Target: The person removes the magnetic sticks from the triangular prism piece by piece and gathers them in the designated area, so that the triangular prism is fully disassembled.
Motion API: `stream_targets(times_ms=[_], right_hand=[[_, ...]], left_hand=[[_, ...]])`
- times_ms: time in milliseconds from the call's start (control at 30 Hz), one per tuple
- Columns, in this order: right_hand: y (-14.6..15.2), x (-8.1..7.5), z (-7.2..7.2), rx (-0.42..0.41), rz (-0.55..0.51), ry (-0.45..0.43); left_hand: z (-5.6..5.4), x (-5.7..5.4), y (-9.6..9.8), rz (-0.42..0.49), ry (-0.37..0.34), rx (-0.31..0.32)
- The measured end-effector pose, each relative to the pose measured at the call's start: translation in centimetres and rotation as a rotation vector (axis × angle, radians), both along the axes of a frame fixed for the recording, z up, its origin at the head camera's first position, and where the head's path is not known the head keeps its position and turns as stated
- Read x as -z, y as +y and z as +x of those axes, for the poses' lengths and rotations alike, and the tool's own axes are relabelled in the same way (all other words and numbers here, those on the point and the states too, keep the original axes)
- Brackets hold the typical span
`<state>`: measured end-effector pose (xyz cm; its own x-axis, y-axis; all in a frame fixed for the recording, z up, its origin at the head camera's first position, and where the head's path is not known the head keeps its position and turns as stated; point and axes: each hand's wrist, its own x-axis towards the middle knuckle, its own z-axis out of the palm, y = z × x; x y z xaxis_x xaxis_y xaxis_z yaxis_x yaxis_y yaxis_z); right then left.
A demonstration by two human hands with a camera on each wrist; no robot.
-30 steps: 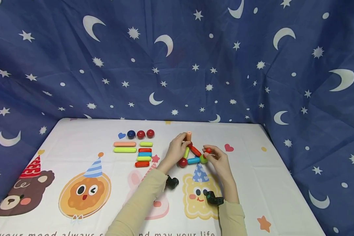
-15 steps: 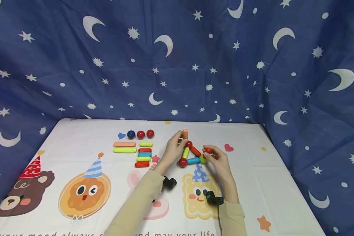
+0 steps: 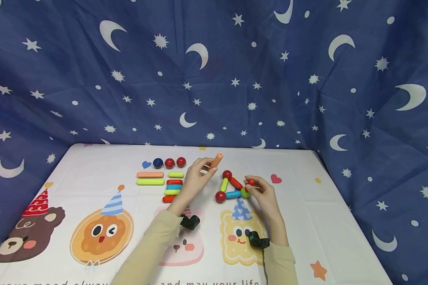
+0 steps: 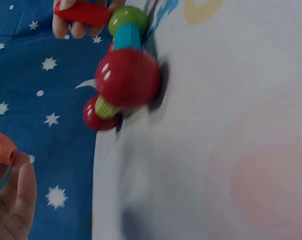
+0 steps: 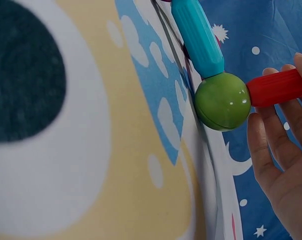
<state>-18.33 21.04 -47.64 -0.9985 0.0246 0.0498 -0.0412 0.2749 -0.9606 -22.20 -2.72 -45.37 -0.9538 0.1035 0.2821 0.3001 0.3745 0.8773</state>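
Observation:
My left hand [image 3: 195, 179] pinches an orange stick [image 3: 216, 160], tilted and held off the table, left of a triangle of joined sticks and balls. That triangle has a red ball [image 3: 227, 174] at the back, another red ball [image 3: 220, 197] at front left and a green ball [image 5: 222, 102] at the right. Between them run a yellow-green stick [image 3: 224, 185], a blue stick [image 3: 233, 194] and a red stick [image 3: 236, 183]. My right hand [image 3: 265, 194] pinches a second red stick [image 5: 277, 88], which stands up from the green ball with its lower end against it.
Left of my left hand lie a dark blue ball [image 3: 158, 163] and two red balls [image 3: 169, 163]. In front of them are a long orange stick [image 3: 150, 175], a long yellow-green stick [image 3: 150, 182] and a column of several short sticks [image 3: 174, 187]. A starry curtain [image 3: 214, 79] hangs behind the table.
My left hand has moved left with the orange stick, away from the back red ball. The stick has gone from upright to tilted. My right hand stays at the green ball.

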Motion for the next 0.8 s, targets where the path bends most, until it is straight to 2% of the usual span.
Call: stream_targets(times_ms=[200,367,533,667,800], right_hand=[[0.1,0.1,0.0,0.004,0.007,-0.001],[0.1,0.1,0.0,0.005,0.004,0.013],[0.0,-0.1,0.0,0.001,-0.004,-0.011],[0.0,-0.6,0.0,-0.005,-0.022,-0.041],[-0.1,-0.9,0.0,-0.009,-0.022,-0.052]], left_hand=[[0.8,-1.2,-2.6,-0.069,-0.006,-0.02],[1.7,-1.7,-5.3,-0.168,0.02,-0.028],[2.8,-1.8,-8.3,-0.276,0.027,-0.059],[3.6,-1.8,-10.5,-0.353,-0.005,-0.087],[4.1,-1.7,-12.7,-0.461,0.013,-0.098]])
